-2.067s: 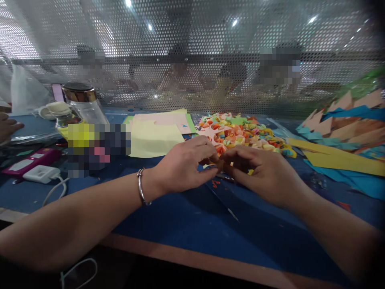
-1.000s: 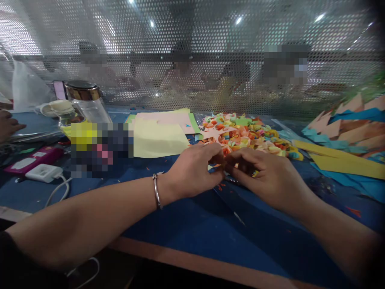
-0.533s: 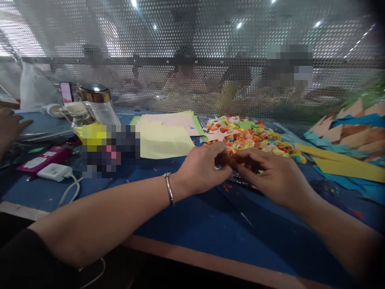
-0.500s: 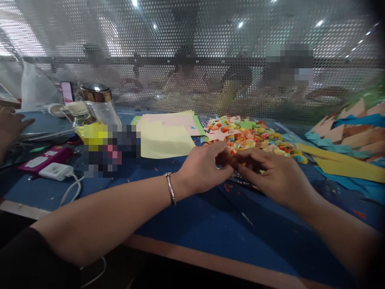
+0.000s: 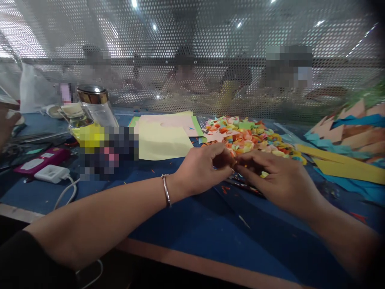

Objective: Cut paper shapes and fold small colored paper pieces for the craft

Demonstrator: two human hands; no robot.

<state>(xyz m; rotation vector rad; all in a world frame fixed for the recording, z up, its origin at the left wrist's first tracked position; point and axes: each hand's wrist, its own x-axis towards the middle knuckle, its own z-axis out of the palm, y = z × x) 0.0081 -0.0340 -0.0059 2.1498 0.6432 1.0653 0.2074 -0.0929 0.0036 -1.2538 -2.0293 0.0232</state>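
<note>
**Entry: small paper piece.** Orange-tinted and largely hidden by fingers. It is held just above the blue mat, at the spot where the fingertips of both hands meet. Too little of it is shown for its long axis to be told.

**Left hand.** Curled, with thumb and forefinger closed on the piece from its left side. A metal bangle is worn at the wrist.

**Right hand.** Curled likewise, with fingertips closed on the same piece from its right side. Neither hand is placed nearer, since the piece is shared at the midpoint.

**Beyond the hands.** A heap of coloured folded papers is found just past the fingertips, slightly toward the right hand. A pale yellow sheet is laid past the left hand, near it.

**To the sides.**
- Yellow and blue paper strips are spread to the right of the right hand, apart from it.
- A white charger and a glass jar are set well to the left of the left forearm.
- Another person's hand is seen at the far left, well apart.

**Edges and room.** The far side is closed by a perforated screen. The wooden table edge is crossed by both forearms. Bare mat is left between the forearms, on the near side of the hands.
</note>
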